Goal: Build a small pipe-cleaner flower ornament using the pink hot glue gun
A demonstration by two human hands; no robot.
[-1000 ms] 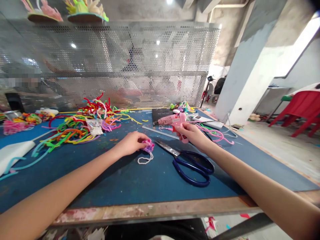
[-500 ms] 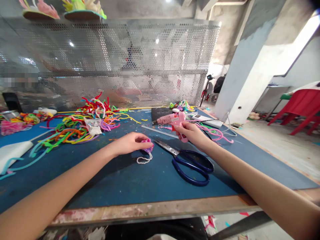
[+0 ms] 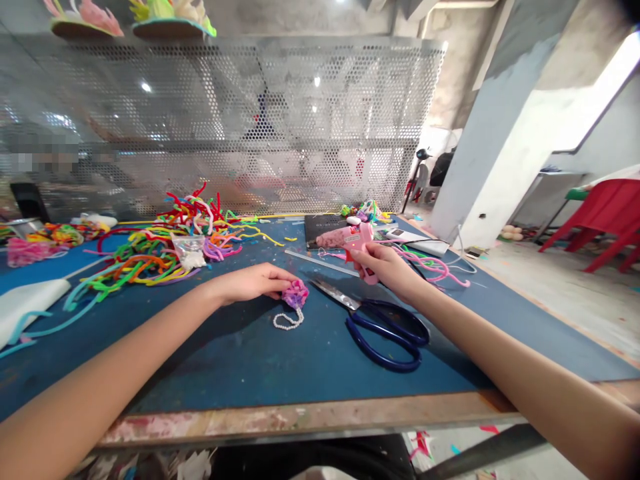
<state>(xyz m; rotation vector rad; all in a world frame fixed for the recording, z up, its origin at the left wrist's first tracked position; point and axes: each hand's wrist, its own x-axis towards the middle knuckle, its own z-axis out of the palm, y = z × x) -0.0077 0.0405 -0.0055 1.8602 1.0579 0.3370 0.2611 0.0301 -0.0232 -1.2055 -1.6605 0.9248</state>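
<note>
Beneath it all we have the blue worktop (image 3: pixel 225 373). Well to the left of the scissors (image 3: pixel 353 305) and farther back sprawls a tangled heap of bright fuzzy stems (image 3: pixel 135 267). The scissors themselves have dark blue handles and lie slantwise between our hands, blades aimed away and to the left. Beyond the scissors, our right hand (image 3: pixel 385 265) has its fingers closed around the grip of a pink glue gun (image 3: pixel 359 235); the barrel's long axis runs crosswise, nozzle to the left and dipping slightly, a red trigger below. A narrow pale strip (image 3: pixel 320 262) lies between the scissors and the gun. A clear bag of white bits (image 3: pixel 190 257) sits by the stems, left of the scissors. Just beside the scissors' tips, on their left, our left hand (image 3: pixel 257 281) pinches a small purple-and-pink fuzzy piece (image 3: pixel 295 294), fingers nearly together on its left edge. We see it as a roundish, bumpy cluster with no clear long axis. Its white bead loop (image 3: pixel 301 316) trails toward us, then curls left.
</note>
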